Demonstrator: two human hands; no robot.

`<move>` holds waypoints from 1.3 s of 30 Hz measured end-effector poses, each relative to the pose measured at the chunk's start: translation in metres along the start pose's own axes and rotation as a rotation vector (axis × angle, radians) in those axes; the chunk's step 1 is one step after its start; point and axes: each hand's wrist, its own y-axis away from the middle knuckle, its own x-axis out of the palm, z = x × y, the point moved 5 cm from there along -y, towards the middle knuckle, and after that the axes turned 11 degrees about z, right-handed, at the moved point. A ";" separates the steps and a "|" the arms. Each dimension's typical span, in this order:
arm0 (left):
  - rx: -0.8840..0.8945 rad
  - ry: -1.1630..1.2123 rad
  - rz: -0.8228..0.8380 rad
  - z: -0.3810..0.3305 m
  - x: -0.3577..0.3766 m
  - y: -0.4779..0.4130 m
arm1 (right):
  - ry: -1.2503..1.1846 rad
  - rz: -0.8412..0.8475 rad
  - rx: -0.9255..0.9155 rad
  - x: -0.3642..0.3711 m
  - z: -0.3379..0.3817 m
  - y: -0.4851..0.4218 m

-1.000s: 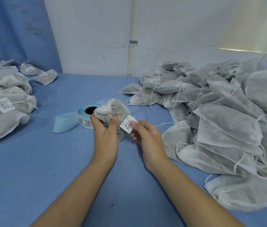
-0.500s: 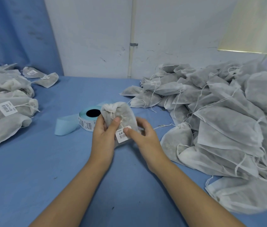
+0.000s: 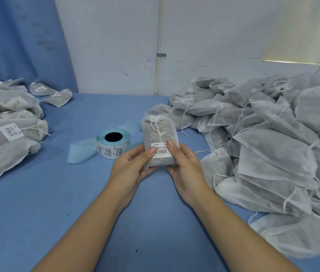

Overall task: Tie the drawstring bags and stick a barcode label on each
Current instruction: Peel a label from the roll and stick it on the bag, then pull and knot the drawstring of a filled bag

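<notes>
Against the frame half a second back, we note the drawstring bag (image 3: 160, 142) now stands upright and faces us squarely, where before it was tilted and half covered by the hands. The barcode label (image 3: 161, 150), then pinched at the bag's lower edge, now lies flat on the bag's front. The label roll (image 3: 113, 143) and both heaps sit as they did.

Hands: our left hand (image 3: 130, 167) and right hand (image 3: 185, 165) both grasp the bag, one on each side, above the blue desk (image 3: 37, 213). Fingers curl behind the bag; each thumb presses on the front, the left thumb at the label's left edge, the right thumb at its upper right corner. Neither hand is clenched tight; the palms stay partly open around the bag's lower half. The bag's neck is gathered at the top and its white string (image 3: 158, 128) is knotted, with loose ends hanging down the front toward the label.

Edges and room: the label roll lies just left of the bag, with a pale blue backing strip (image 3: 80, 152) trailing toward the left. The heap of unlabelled bags (image 3: 273, 144) fills the right side and comes near the right wrist. The heap of labelled bags (image 3: 8, 124) lies well apart on the far left. Between the two heaps the desk is open, both in front of the forearms and behind the roll up to the white wall (image 3: 116, 46).
</notes>
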 end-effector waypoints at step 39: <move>0.058 -0.371 -0.080 -0.017 0.015 -0.008 | 1.656 -0.331 -0.099 -0.011 0.057 0.002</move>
